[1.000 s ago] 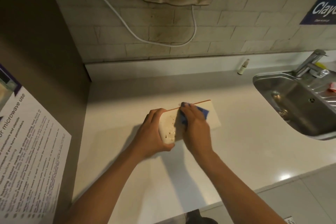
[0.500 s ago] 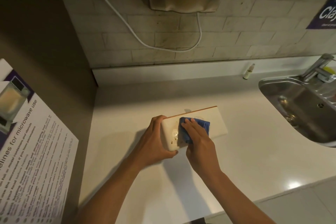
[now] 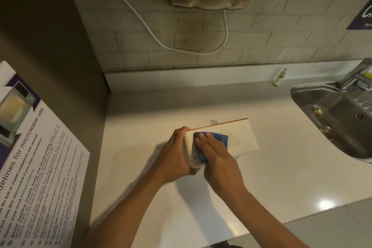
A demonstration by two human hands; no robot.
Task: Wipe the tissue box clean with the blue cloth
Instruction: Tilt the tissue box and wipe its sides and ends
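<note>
Reading "for microwave use" sign (image 3: 30,147)

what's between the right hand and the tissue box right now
The blue cloth: in the head view, the right hand presses it flat against the tissue box.

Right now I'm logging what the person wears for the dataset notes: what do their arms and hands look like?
Both forearms are bare as far as the picture shows, with no sleeve in view. The left hand and right hand are ungloved. No ring, watch or bracelet shows on the fingers or wrists, though motion blur softens fine detail.
</note>
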